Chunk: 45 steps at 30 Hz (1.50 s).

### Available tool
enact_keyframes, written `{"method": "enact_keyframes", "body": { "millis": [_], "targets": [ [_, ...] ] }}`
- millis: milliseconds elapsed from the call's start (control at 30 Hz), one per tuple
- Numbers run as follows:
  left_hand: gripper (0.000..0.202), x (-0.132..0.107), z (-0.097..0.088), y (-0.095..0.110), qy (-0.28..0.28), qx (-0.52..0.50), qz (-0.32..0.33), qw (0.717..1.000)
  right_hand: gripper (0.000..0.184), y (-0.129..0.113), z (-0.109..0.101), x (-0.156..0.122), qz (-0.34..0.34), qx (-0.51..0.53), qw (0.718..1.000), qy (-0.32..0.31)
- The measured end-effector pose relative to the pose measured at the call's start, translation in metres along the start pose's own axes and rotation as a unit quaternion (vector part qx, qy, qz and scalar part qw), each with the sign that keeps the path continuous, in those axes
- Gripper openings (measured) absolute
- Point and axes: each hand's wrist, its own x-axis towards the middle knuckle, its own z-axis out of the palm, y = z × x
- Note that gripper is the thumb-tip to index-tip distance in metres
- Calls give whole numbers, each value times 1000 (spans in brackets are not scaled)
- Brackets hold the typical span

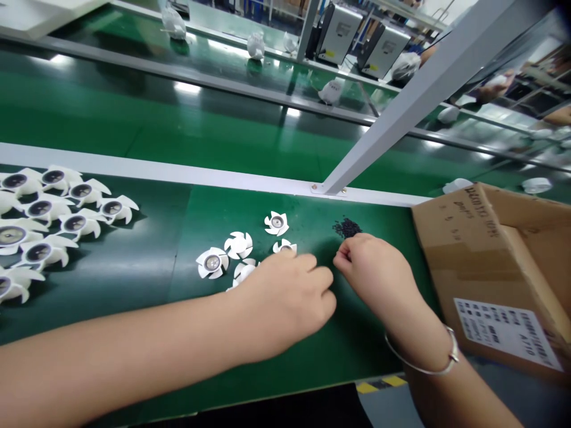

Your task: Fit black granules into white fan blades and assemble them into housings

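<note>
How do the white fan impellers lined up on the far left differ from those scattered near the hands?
The lined-up impellers sit packed in rows, dark hubs all showing; the scattered impellers lie loosely apart, and one shows a plain white centre. Both are white, curved-bladed, and rest on the green belt.

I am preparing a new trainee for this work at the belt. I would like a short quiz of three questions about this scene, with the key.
1. Which thing lies just ahead of the fingertips of the right hand? A) black granules B) a screwdriver C) a roll of tape
2. True or false: the bangle is on the left wrist.
3. Fill in the word: in this view, the cardboard box stands to the ___ of the right hand.

Key: 1 A; 2 false; 3 right
</note>
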Motion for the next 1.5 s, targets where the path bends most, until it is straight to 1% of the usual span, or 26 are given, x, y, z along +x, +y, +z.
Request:
{"method": "enact_keyframes", "body": {
  "millis": [33, 100, 167, 233, 333, 433, 533, 600, 700, 767, 833, 900, 967, 1000, 1033, 1067, 1100, 1133, 1200, 1233, 1267, 1300, 1400, 1500],
  "targets": [
    [18, 0, -2, -5, 1, -2, -19, 1000, 21, 0, 0, 2, 2, 4, 1000, -3],
    [38, 1, -3, -15, -4, -3, -58, 998, 19, 1, -1, 3, 1, 48, 999, -7],
    [45, 1, -2, -23, -18, -18, -84, 996, 15, 3, 0, 1, 1, 116, 993, 2],
    [47, 1, 0, -27, -33, -45, -94, 994, 11, 6, 1, -3, 0, 162, 986, 25],
    [49, 1, 0, -29, -47, -66, -96, 992, 12, 16, 3, -9, -8, 178, 983, 50],
    [42, 2, -4, -29, -75, -70, -90, 991, 14, 26, 4, -10, -24, 196, 980, 38],
    [36, 3, -5, -31, -89, -72, -90, 989, 15, 32, 5, -10, -34, 210, 977, 28],
    [35, 3, -4, -31, -90, -76, -93, 989, 16, 32, 5, -9, -34, 211, 977, 23],
    [35, 3, -2, -31, -84, -76, -93, 989, 17, 24, 4, -9, -32, 194, 980, 4],
    [35, 3, -2, -31, -83, -76, -93, 989, 19, 15, 3, -10, -34, 145, 989, 0],
    [35, 3, -2, -31, -92, -75, -95, 988, 22, 6, 3, -10, -38, 68, 997, 4],
    [35, 3, -3, -31, -103, -72, -96, 987, 23, 0, 2, -8, -37, -1, 999, 2],
    [35, 3, -3, -31, -106, -68, -96, 987, 23, -3, 2, -5, -25, -34, 999, 1],
    [36, 3, -3, -31, -104, -67, -95, 988, 21, -3, 2, -4, -17, -29, 999, 5],
    [36, 4, -3, -31, -103, -67, -95, 988, 19, -3, 1, -3, -14, -1, 1000, 10],
    [36, 4, -3, -31, -102, -67, -96, 988, 17, -3, -1, -4, -18, 51, 998, 14],
    [36, 5, -2, -31, -104, -68, -95, 988, 14, -5, -3, -7, -32, 120, 992, 13],
    [36, 5, -2, -31, -108, -69, -94, 987, 12, -7, -4, -11, -56, 197, 979, 8],
    [35, 7, -2, -31, -115, -73, -93, 986, 11, -14, -6, -22, -115, 322, 940, -9],
    [34, 7, -2, -31, -115, -73, -92, 986, 11, -19, -5, -27, -143, 353, 925, -12],
    [32, 8, -2, -31, -115, -73, -92, 986, 12, -23, -4, -33, -165, 363, 917, -8],
    [30, 8, -2, -31, -115, -73, -92, 986, 12, -27, -2, -37, -181, 360, 915, 3],
    [25, 8, -2, -30, -120, -71, -91, 986, 11, -35, 6, -45, -201, 301, 931, 49],
    [23, 8, -4, -29, -125, -66, -93, 986, 13, -37, 10, -45, -216, 228, 946, 80]
  ]
}}
